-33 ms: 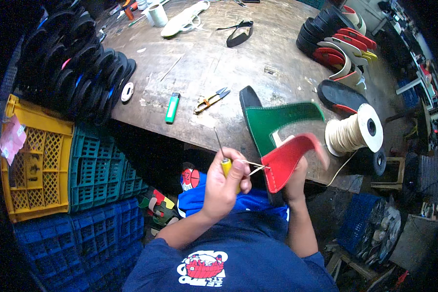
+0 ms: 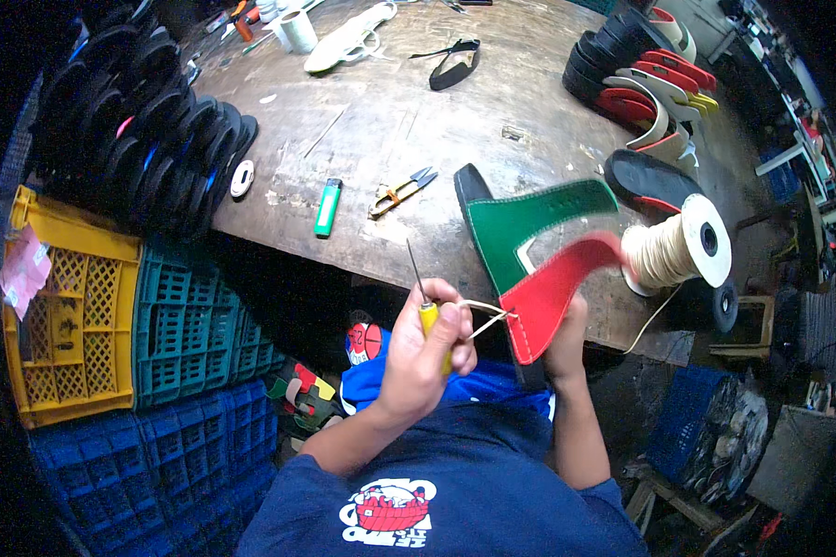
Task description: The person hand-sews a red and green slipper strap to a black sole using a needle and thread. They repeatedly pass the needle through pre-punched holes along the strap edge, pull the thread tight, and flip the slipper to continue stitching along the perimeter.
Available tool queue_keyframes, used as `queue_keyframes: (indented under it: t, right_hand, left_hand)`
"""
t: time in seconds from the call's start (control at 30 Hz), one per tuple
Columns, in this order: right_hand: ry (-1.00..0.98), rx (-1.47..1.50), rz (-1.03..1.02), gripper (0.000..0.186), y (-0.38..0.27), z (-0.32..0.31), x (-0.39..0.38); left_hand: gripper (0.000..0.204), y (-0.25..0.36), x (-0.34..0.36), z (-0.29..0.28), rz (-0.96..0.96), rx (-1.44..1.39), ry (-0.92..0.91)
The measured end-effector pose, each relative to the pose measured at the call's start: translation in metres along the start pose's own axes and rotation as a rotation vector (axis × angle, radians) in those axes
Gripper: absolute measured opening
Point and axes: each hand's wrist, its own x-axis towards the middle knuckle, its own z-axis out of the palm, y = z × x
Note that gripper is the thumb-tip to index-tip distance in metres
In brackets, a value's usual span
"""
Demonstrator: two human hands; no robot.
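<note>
My left hand [image 2: 422, 345] is closed around the yellow handle of an awl [image 2: 427, 316], whose thin metal spike points up. Pale cord [image 2: 485, 320] stretches from these fingers to a stitched seam in the red strap [image 2: 553, 302]. This strap and a green strap [image 2: 539, 218] belong to a dark-soled sandal [image 2: 475, 186], which leans over the table edge. Behind the red strap, my right hand [image 2: 567, 343] grips the sandal, its fingertips partly hidden. Beyond my left hand lie yellow thread snips [image 2: 402, 193] and a green lighter [image 2: 328, 208].
A spool of cord [image 2: 675, 243] stands right of the sandal. Stacked black soles [image 2: 149, 130] fill the table's left end; soles and red straps [image 2: 655, 88] pile up at the right. Yellow [image 2: 74, 316], teal [image 2: 181, 316] and blue crates [image 2: 158, 464] stand at the left.
My left hand has shifted very slightly left and down with the awl. The red strap's free end has swung a little and looks less blurred.
</note>
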Motion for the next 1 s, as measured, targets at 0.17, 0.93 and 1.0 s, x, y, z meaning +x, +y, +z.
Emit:
queue_keyframes:
  t: [0.17,0.93,1.0]
  right_hand:
    - [-0.111,-0.158,-0.083,0.01,-0.015,-0.004,0.008]
    - [0.149,0.401,-0.058,0.014,0.016,-0.017,0.004]
    - [0.022,0.615,-0.115,0.013,0.005,-0.028,0.001]
  left_hand:
    - [0.034,0.091,-0.003,-0.012,0.356,-0.015,-0.077]
    - [0.012,-0.004,0.076,0.003,0.578,0.902,-0.391]
    - [0.014,-0.011,0.082,-0.002,0.541,0.814,-0.416]
